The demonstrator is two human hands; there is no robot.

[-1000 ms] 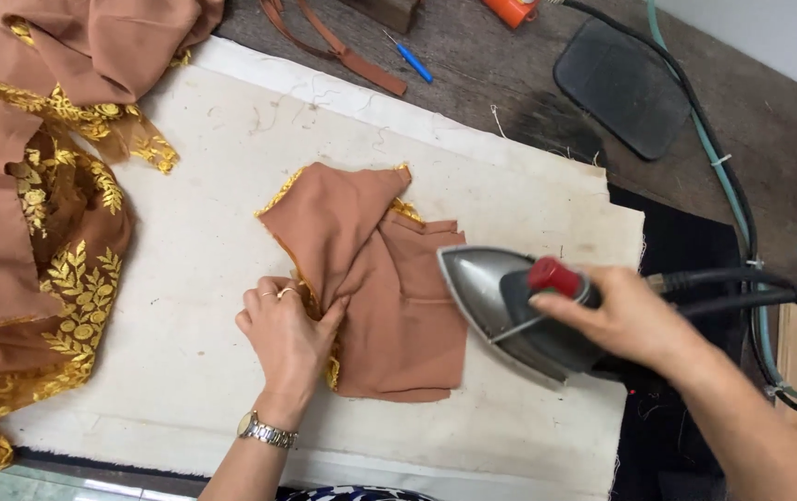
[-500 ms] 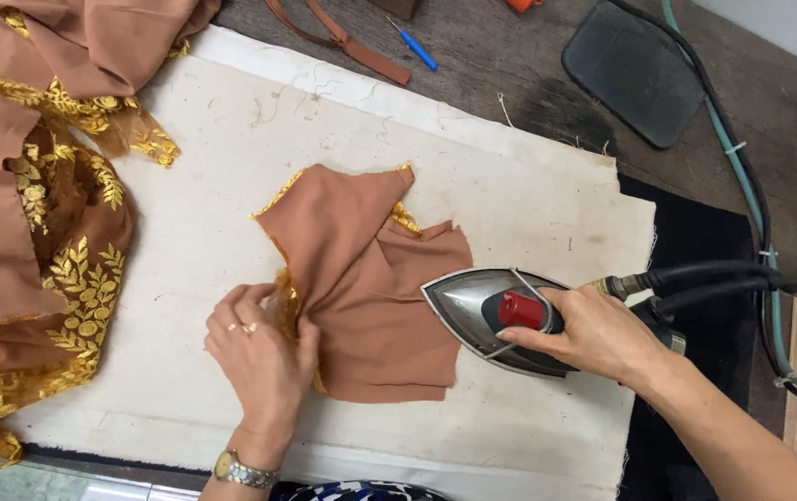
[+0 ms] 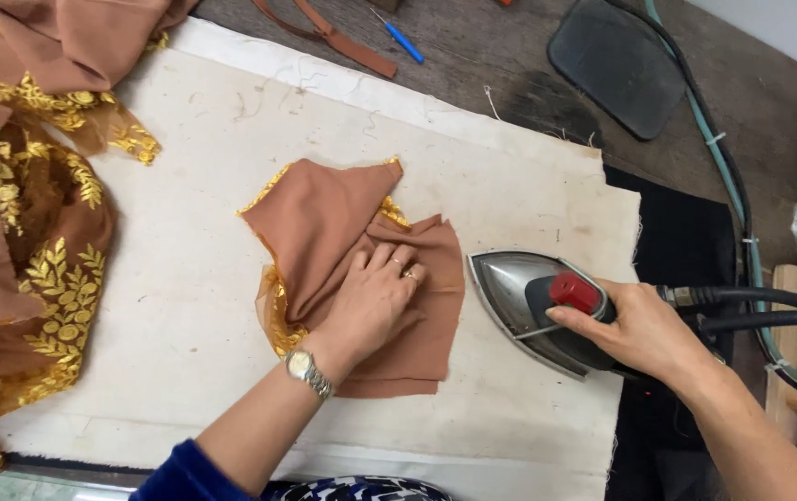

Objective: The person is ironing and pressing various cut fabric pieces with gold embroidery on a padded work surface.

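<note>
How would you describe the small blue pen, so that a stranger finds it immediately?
Look beyond the far edge of the white pressing cloth, on the dark wooden table. Beside a brown fabric strip lies the blue pen, the only bright blue thing there.

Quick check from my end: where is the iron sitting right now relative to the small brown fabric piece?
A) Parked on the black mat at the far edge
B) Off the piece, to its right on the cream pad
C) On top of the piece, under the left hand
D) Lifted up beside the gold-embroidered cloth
B: the iron, gripped by the right hand, lies right of the brown fabric piece on the cream pad, while the left hand presses flat on the fabric.
</note>
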